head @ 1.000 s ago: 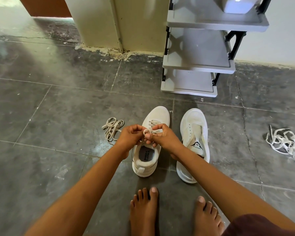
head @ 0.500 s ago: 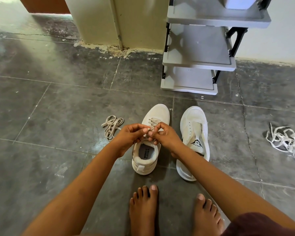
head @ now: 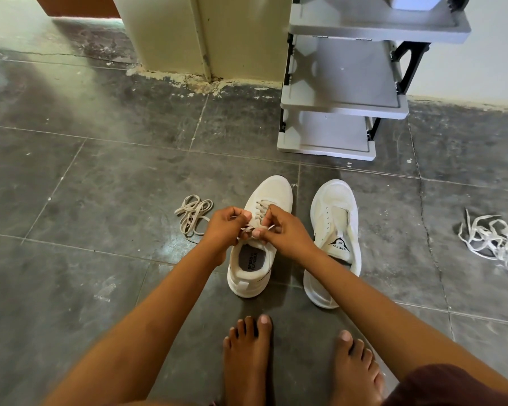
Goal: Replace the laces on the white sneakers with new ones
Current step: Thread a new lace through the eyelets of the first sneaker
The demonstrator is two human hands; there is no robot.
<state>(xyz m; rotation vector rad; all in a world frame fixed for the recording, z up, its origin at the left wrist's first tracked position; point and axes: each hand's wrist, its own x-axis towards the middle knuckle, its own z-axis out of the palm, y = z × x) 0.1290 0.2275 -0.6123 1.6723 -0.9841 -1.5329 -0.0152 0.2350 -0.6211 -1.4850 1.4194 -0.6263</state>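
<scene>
Changed: Your left hand [head: 225, 228] and right hand [head: 288, 232] have drawn closer together over the laced sneaker [head: 272, 194]. The small loop you held up a second ago is gone, and the beige lace [head: 254, 227] now runs crossed and taut between them.
Meaning: That reads as a knot being pulled down, so this shoe looks close to finished.
Floor [head: 100, 171]: Dark tiles carry everything, and nothing else lying on them has shifted.
Shoe rack [head: 343, 92]: Grey and tiered, it stands against the wall well beyond the laced sneaker's toe.
Laced sneaker: It stands upright with its toe pointing away from you and its opening towards your bare feet [head: 247, 356]. Beige crossings show up its front.
Bare sneaker [head: 335, 218]: It lies just right of the laced sneaker, with empty eyelets and a loose tongue. It is the half of the job still to do.
White tangle [head: 493, 240]: It lies well right of the laced sneaker, past the bare one. These are probably the old laces.
Left hand: Its fingers are curled, pinching one strand above the laced sneaker's top eyelets.
Right hand: Its thumb and forefinger pinch the other strand, right beside your left fingertips.
Beige bundle [head: 192, 213]: It lies loosely looped near the laced sneaker's left side and is likely the new lace for the bare sneaker.
Watch: Keep both strands even as you tighten, or the knot may sit lopsided.
</scene>
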